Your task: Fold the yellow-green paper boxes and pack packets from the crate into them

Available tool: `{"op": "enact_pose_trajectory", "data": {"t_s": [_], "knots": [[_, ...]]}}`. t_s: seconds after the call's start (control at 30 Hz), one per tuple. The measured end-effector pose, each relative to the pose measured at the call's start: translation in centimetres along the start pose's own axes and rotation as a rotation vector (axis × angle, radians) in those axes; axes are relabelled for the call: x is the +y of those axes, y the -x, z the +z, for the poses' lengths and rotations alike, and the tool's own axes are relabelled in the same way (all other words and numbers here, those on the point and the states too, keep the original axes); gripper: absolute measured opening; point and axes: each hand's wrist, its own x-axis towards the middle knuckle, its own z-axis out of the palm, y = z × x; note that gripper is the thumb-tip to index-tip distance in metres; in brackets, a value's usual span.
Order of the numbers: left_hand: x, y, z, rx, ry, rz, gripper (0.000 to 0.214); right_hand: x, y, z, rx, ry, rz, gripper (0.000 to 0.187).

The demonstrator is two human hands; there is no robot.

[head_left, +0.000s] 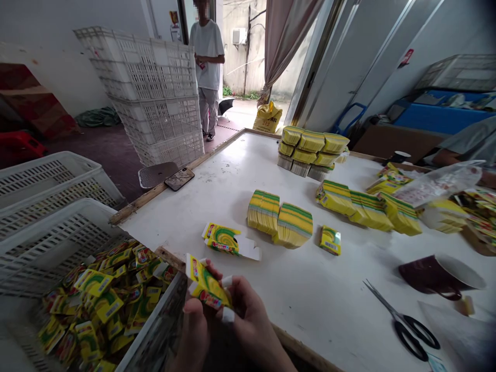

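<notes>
Both hands are together at the near edge of the white table point(232, 170). Between them is a small yellow and green carton point(209, 287). My left hand point(196, 325) has its thumb against the carton's near side, fingers behind it. My right hand point(248, 310) pinches the carton's right end, with white wraps on the thumb and a finger. Just beyond lies an unfolded carton point(222, 240), its white flap stretched to the right. Two stacks of flat yellow-green cartons point(277, 217) stand farther off, and a closed small carton point(330, 240) lies to their right.
A white crate point(155, 315) of yellow cartons point(103, 294) stands at left, near tall stacked crates point(155, 88). A phone point(179, 179) lies at the table's left edge; scissors point(403, 320) and a dark mug point(420, 276) at right. A person point(207, 57) stands by the doorway.
</notes>
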Motion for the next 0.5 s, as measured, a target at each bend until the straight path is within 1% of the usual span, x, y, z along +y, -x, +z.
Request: {"op": "enact_pose_trajectory", "data": {"t_s": [0.03, 0.07, 0.1, 0.17, 0.2, 0.23, 0.27, 0.3, 0.37, 0.43, 0.5], "knots": [[-0.1, -0.1, -0.3, -0.030, -0.033, 0.020, 0.072, -0.2, -0.2, -0.6, 0.024, 0.032, -0.019, 0.029], [-0.2, -0.3, -0.5, -0.043, -0.070, 0.044, 0.063, -0.4, -0.3, -1.1, 0.033, 0.052, -0.029, 0.027], [-0.4, -0.5, -0.7, -0.030, -0.113, 0.071, 0.051, -0.6, -0.4, -1.7, 0.034, 0.067, -0.034, 0.026], [-0.6, -1.0, -1.0, 0.051, -0.184, 0.098, 0.031, -0.6, -0.5, -2.6, 0.037, 0.108, -0.040, 0.022], [-0.6, -1.2, -1.0, 0.084, -0.201, 0.092, 0.027, -0.6, -0.5, -3.0, 0.042, 0.140, -0.045, 0.020], [-0.4, -1.5, -1.1, 0.085, -0.213, 0.081, 0.027, -0.6, -0.5, -3.3, 0.054, 0.185, -0.060, 0.019], [-0.1, -1.7, -1.1, 0.048, -0.222, 0.070, 0.028, -0.7, -0.4, -3.7, 0.072, 0.242, -0.089, 0.016], [0.5, -1.8, -1.2, -0.011, -0.230, 0.065, 0.031, -0.8, -0.4, -4.1, 0.090, 0.309, -0.133, 0.013], [2.4, -2.0, -1.2, -0.147, -0.246, 0.079, 0.050, -1.5, -0.2, -4.9, 0.101, 0.465, -0.253, 0.004], [4.7, -2.1, -1.1, -0.232, -0.288, 0.129, 0.078, -2.6, 0.0, -5.6, 0.067, 0.673, -0.400, 0.013], [6.7, -1.8, -0.8, -0.307, -0.411, 0.152, 0.094, -3.9, 0.3, -5.7, -0.015, 0.902, -0.510, 0.020]]}}
